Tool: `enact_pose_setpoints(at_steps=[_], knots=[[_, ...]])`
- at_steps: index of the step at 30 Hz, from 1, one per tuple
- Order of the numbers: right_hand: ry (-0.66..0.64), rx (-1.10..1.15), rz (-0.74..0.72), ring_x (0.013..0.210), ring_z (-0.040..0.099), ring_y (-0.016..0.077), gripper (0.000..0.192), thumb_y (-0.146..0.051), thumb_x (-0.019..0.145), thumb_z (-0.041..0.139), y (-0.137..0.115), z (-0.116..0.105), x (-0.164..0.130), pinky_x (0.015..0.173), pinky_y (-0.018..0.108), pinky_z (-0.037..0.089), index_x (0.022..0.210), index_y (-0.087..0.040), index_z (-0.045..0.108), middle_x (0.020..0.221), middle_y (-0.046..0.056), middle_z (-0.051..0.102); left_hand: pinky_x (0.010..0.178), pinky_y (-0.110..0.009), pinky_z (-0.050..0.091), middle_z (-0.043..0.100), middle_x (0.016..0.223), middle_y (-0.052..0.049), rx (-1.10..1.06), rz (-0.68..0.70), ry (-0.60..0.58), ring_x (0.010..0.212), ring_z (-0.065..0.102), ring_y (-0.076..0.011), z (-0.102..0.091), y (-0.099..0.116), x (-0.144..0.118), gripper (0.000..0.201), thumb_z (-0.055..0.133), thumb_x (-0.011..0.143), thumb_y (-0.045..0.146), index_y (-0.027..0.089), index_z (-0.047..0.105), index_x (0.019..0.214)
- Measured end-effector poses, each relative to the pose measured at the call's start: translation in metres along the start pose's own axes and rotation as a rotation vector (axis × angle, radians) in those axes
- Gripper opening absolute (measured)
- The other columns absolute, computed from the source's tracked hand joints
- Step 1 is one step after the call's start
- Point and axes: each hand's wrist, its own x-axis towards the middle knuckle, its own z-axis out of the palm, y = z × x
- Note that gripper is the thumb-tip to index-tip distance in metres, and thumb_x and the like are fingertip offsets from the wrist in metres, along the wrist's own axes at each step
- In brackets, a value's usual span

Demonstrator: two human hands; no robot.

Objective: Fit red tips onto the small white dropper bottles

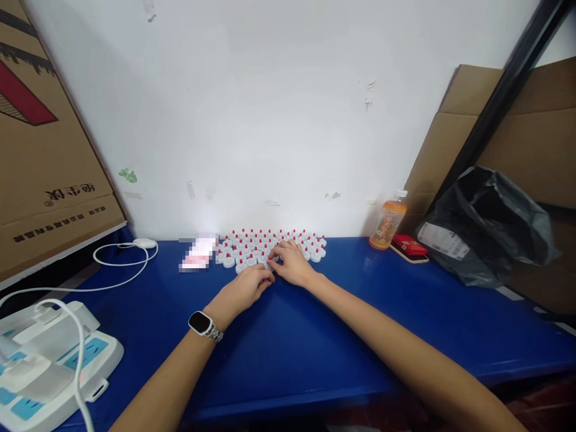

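Note:
Several small white caps with red tips (252,243) stand in a tight cluster on the blue table (315,336), close to the white wall. My left hand (246,286), with a watch on its wrist, rests at the cluster's near edge with the fingers curled on a cap. My right hand (291,261) lies right beside it, fingertips meeting the left hand's over the same spot. What the fingers pinch is too small to make out clearly.
An orange drink bottle (387,223) and a red box (408,245) stand right of the caps, then a black plastic bag (490,228). A white power strip (49,360) with cables lies at the near left. Cardboard boxes (40,138) lean on both sides.

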Motion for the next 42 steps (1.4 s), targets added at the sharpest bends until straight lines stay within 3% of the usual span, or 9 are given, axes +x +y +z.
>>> enact_pose_setpoints(at_steps=[5,9,13,19,26,31,36,42], knots=[[0.123,0.160,0.064,0.106,0.052,0.0230,0.010,-0.022,0.090,0.056,0.000,-0.009,-0.006,0.094,0.041,0.037,0.093,-0.021,0.065,0.100,0.005,0.068,0.082,-0.034,0.048,0.064,0.098,-0.008,-0.019,0.014,0.022,0.088,0.062,-0.0206,0.003,0.000,0.000,0.026,0.046,0.094,0.022,0.023,0.071,0.103],[0.190,0.386,0.109,0.095,0.061,0.0188,0.019,-0.030,0.096,0.046,-0.002,-0.022,-0.019,0.081,0.032,0.045,0.101,-0.020,0.062,0.101,0.005,0.069,0.073,-0.030,0.048,0.063,0.090,-0.006,-0.070,-0.038,-0.003,0.076,0.059,-0.0168,0.002,0.001,0.002,0.026,0.049,0.091,0.023,0.021,0.070,0.108],[0.178,0.517,0.148,0.083,0.064,0.0165,0.026,-0.034,0.097,0.045,-0.004,-0.027,-0.035,0.072,0.029,0.047,0.113,-0.020,0.060,0.096,0.005,0.070,0.070,-0.028,0.048,0.061,0.087,-0.004,-0.149,-0.074,-0.002,0.072,0.057,-0.0147,0.001,0.000,0.001,0.027,0.052,0.089,0.024,0.018,0.066,0.111],[0.224,0.431,0.105,0.090,0.061,0.0173,0.027,-0.031,0.098,0.045,-0.010,-0.024,-0.046,0.079,0.030,0.046,0.108,-0.021,0.068,0.104,0.006,0.066,0.075,-0.031,0.050,0.057,0.097,-0.006,-0.111,-0.089,0.047,0.078,0.058,-0.0158,0.002,-0.009,-0.002,0.025,0.062,0.083,0.031,0.019,0.065,0.104],[0.182,0.458,0.083,0.084,0.059,0.0163,0.025,-0.029,0.097,0.046,-0.017,-0.017,-0.051,0.076,0.030,0.045,0.107,-0.022,0.068,0.099,0.005,0.066,0.070,-0.029,0.049,0.062,0.084,-0.005,-0.115,-0.149,-0.006,0.071,0.059,-0.0155,-0.001,-0.010,0.003,0.014,0.057,0.085,0.023,0.016,0.069,0.089],[0.122,0.466,0.092,0.076,0.056,0.0147,0.026,-0.030,0.097,0.045,-0.024,-0.012,-0.055,0.068,0.028,0.043,0.107,-0.022,0.067,0.097,0.004,0.065,0.074,-0.030,0.047,0.064,0.089,-0.005,-0.049,-0.070,0.000,0.077,0.060,-0.0172,0.000,-0.007,0.002,0.017,0.054,0.090,0.023,0.019,0.070,0.095],[0.073,0.482,0.149,0.061,0.050,0.0122,0.023,-0.031,0.093,0.049,-0.028,-0.011,-0.055,0.061,0.026,0.040,0.111,-0.022,0.060,0.080,-0.002,0.058,0.078,-0.031,0.046,0.061,0.092,-0.006,-0.008,0.029,0.017,0.085,0.058,-0.0189,0.007,-0.005,0.002,0.018,0.048,0.095,0.025,0.018,0.065,0.094],[0.108,0.557,0.203,0.057,0.047,0.0112,0.023,-0.033,0.092,0.050,-0.021,-0.009,-0.054,0.057,0.025,0.037,0.111,-0.023,0.056,0.077,-0.004,0.053,0.077,-0.030,0.046,0.056,0.095,-0.005,-0.089,0.037,0.040,0.083,0.057,-0.0164,0.012,-0.008,0.003,0.023,0.045,0.098,0.030,0.019,0.065,0.097]])
